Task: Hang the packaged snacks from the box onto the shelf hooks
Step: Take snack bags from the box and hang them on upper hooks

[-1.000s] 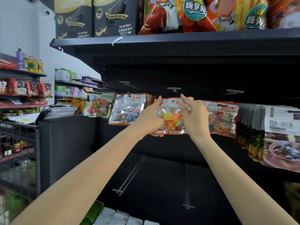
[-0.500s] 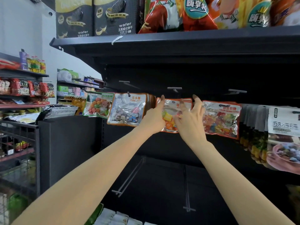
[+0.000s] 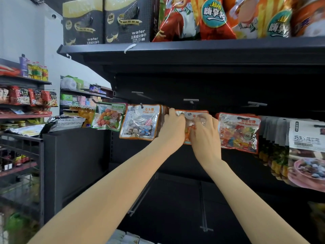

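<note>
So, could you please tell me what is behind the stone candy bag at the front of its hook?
Behind the stone candy bag, edges of more bags show in a row. The left hand covers their far end, so their count and fronts stay hidden.

- We see the left hand [image 3: 173,126] and right hand [image 3: 204,132] both gripping an orange-edged candy packet [image 3: 191,115] below a shelf hook [image 3: 190,100].
- The packet's top seems to sit on that hook, though our fingers hide it.
- A stone candy packet [image 3: 140,123] hangs just left; a colour beans packet [image 3: 239,132] hangs just right.
</note>
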